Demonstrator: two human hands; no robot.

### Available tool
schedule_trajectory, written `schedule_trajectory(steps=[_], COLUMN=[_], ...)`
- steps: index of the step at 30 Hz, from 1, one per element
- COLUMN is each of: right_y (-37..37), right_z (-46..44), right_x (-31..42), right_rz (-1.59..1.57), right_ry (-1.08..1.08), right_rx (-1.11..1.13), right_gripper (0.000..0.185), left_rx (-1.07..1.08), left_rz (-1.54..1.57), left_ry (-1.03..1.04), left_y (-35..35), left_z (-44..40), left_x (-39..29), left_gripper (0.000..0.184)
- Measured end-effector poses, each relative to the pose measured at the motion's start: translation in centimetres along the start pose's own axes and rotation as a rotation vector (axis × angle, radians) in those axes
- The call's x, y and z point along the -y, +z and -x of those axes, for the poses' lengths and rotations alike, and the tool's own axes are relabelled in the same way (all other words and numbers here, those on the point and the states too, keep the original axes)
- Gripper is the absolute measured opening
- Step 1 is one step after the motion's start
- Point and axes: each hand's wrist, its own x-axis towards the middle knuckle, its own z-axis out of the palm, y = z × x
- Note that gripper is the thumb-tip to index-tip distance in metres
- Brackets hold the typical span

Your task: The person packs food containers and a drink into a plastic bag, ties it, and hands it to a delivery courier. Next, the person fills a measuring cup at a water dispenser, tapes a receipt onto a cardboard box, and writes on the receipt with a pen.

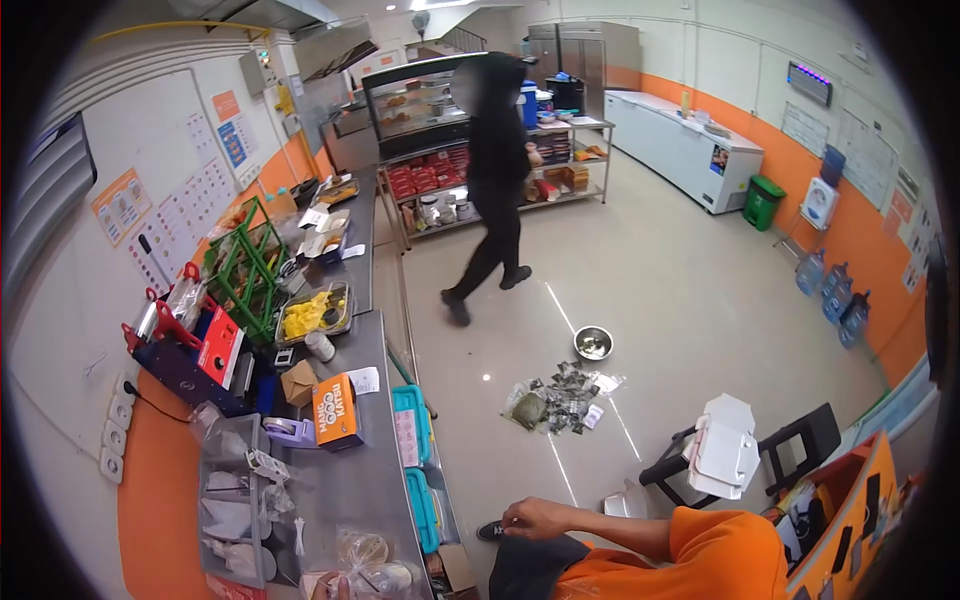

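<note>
My right hand (537, 520) rests on my dark-clothed knee (530, 568) at the bottom centre, its fingers loosely bent and apart, holding nothing that shows. The forearm comes in from an orange sleeve (725, 545). My left hand is out of view. On the floor ahead lie many small dark packets (570, 398) beside a plastic bag with green contents (528, 410). A metal bowl (593, 343) stands just behind them. To the left, the steel counter (350, 480) carries an orange box (336, 410), a purple tape dispenser (290, 431) and a grey divided bin (232, 500).
A person in dark clothes (497, 170) is walking near the display shelves (430, 185). Left: sealing machine (200, 350), green rack (243, 265), tray of yellow food (315, 312). Right: black chair (800, 440), white box (724, 447), water bottles (838, 298), green bin (763, 202), chest freezer (690, 150).
</note>
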Motion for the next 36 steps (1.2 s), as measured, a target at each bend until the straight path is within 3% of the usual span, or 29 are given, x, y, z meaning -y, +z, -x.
schedule_trajectory(steps=[2,4,5,6,9,10,12,15,17,20,23,25,28,31,33,34,35,36], right_y=[-0.9,-1.8,-1.7,-2.4,-2.5,-1.8,-1.3,1.1,2.4,6.8,11.3,13.4,14.0,14.8,15.4,15.0,14.8,14.3], right_z=[-2.3,-4.3,-5.5,-6.2,-9.3,-10.3,-13.1,-18.3,-21.2,-22.8,-23.5,-24.3,-24.6,-25.7,-27.1,-27.2,-27.6,-27.4], right_x=[1.5,1.4,1.3,3.2,4.7,5.1,6.4,12.7,15.7,18.2,17.7,16.4,15.1,13.2,12.2,13.5,14.8,17.0], right_rz=[-0.007,-0.006,-0.010,-0.064,-0.059,-0.128,-0.209,-0.283,-0.161,-0.081,0.256,0.257,0.227,0.263,0.246,0.163,0.139,0.157], right_ry=[0.014,-0.052,-0.121,-0.005,-0.026,0.059,0.030,-0.241,-0.475,-0.512,-0.710,-0.654,-0.657,-0.816,-0.902,-0.827,-0.933,-0.820], right_rx=[0.071,0.027,0.023,0.011,0.080,0.126,0.215,0.226,0.398,0.711,0.633,0.582,0.613,0.636,0.614,0.682,0.628,0.692], right_gripper=[0.025,0.020,0.020,0.022,0.017,0.014,0.014,0.014,0.025,0.042,0.057,0.064,0.067,0.060,0.052,0.049,0.043,0.044], left_rx=[0.024,0.002,-0.093,-0.226,-0.217,-0.257,-0.253,-0.191,-0.170,-0.215,-0.247,-0.243,-0.544,-0.910,-0.882,-0.905,-0.915,-0.987], left_rz=[-0.040,0.010,-0.076,-0.276,-0.463,-0.610,-0.471,-0.285,-0.216,-0.273,-0.354,-0.246,-0.016,-0.089,-0.033,-0.024,0.005,0.041], left_ry=[-0.036,-0.219,-0.170,0.025,-0.055,-0.007,-0.161,-0.307,-0.336,-0.285,-0.282,-0.295,-0.187,-0.146,-0.264,-0.273,-0.266,-0.262], left_y=[-1.0,-1.0,-0.6,-0.2,0.2,-0.3,-0.1,0.1,-0.2,-0.9,-1.0,-1.2,1.5,5.3,4.0,3.2,2.4,1.7], left_z=[0.5,0.3,1.3,1.3,2.1,2.1,2.3,2.4,1.9,2.3,3.6,4.0,3.1,2.0,1.3,1.1,0.7,1.0], left_x=[-0.6,-0.6,-0.9,-0.5,-0.6,-2.0,-1.6,0.0,-0.5,-0.4,1.2,1.4,2.3,2.2,-0.9,-2.1,-3.4,-4.4], left_gripper=[0.044,0.055,0.048,0.030,0.036,0.041,0.047,0.053,0.051,0.052,0.049,0.042,0.034,0.035,0.038,0.039,0.041,0.040])
